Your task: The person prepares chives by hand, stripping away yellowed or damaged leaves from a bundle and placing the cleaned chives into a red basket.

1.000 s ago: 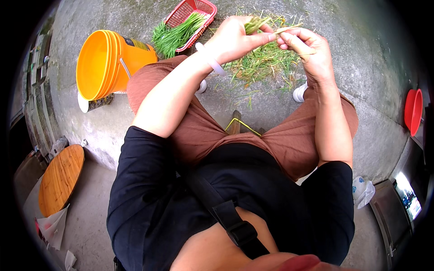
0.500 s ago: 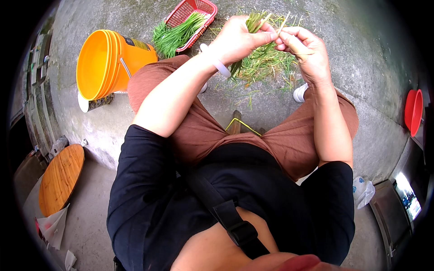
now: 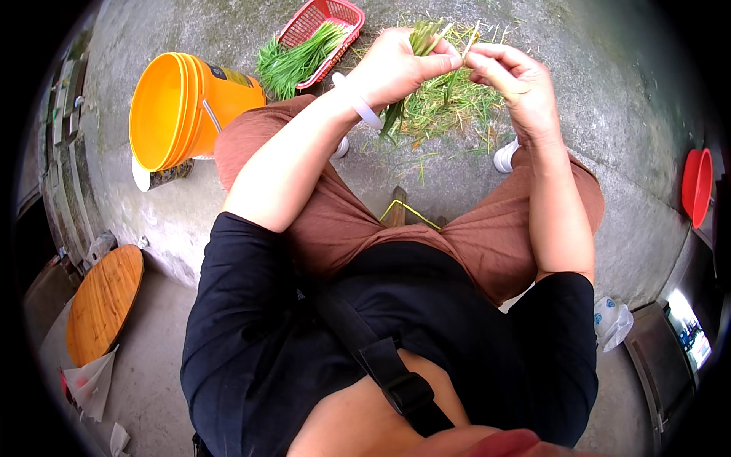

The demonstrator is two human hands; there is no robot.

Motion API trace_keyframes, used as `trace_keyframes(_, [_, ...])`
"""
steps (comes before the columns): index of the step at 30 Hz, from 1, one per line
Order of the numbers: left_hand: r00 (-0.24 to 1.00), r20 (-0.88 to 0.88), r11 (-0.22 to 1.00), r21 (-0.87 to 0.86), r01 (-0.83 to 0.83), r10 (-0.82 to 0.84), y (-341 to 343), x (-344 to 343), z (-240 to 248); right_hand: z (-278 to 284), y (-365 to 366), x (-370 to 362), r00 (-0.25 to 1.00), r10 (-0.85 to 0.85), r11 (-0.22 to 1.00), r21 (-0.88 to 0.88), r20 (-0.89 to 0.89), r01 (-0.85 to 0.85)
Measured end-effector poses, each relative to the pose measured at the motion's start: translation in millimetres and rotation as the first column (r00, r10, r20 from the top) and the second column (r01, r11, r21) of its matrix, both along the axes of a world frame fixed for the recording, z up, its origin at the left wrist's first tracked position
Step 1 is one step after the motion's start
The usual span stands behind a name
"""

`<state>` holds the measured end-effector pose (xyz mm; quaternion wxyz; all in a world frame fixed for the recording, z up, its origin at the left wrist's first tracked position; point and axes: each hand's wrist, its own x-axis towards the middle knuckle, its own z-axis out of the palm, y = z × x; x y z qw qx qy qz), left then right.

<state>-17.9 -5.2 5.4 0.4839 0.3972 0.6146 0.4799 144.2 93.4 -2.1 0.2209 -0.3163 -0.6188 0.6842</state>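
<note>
My left hand (image 3: 396, 67) is closed around a small bunch of garlic chives (image 3: 424, 36), its stalk ends pointing up and to the right. The green leaves hang below the palm. Close beside it, my right hand (image 3: 524, 87) pinches a thin pale chive stalk (image 3: 473, 35) between thumb and fingers, near my left thumb tip. Whether that stalk is still joined to the bunch, I cannot tell. Below both hands lies a scatter of loose green and straw-coloured trimmings (image 3: 457, 110) on the concrete. A heap of bright green chives (image 3: 298, 62) rests partly in a red basket (image 3: 349, 14).
An orange bucket (image 3: 158, 114) stands left of my knee, with a can (image 3: 169, 175) lying by it. Far right is a red basin (image 3: 696, 189). A round wooden board (image 3: 105, 305) leans at lower left, and a plastic bag (image 3: 611, 324) lies at lower right.
My right hand has drawn slightly right, leaving a small gap from my left fingers. The pale stalk in it has shifted a little left and stands more upright. My left hand barely moved.
</note>
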Motion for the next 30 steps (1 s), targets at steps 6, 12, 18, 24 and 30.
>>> trace_keyframes(6, [0.997, -0.059, 0.999, 0.027, 0.044, -0.042, 1, 0, 1, -3, 6, 0, 0.989, -0.123, 0.992, -0.048, -0.077, 0.120])
trace_keyframes(12, [0.998, -0.043, 0.999, 0.014, 0.041, -0.041, 0, -1, 3, -7, 17, 4, 0.945, -0.272, 0.960, -0.127, -0.182, 0.251])
trace_keyframes(18, [0.999, 0.011, 0.998, -0.042, 0.047, -0.047, -1, -2, 4, 3, 17, 4, 0.978, -0.186, 0.982, 0.013, -0.092, 0.188])
trace_keyframes(24, [0.986, -0.021, 0.986, 0.021, 0.163, -0.163, -1, -3, 3, 1, 5, -1, 0.996, -0.073, 0.991, -0.120, -0.052, 0.067])
trace_keyframes(30, [0.992, 0.035, 0.992, -0.036, 0.122, -0.121, 0, 0, 5, -2, 10, 3, 0.988, -0.075, 0.964, -0.263, -0.135, 0.037])
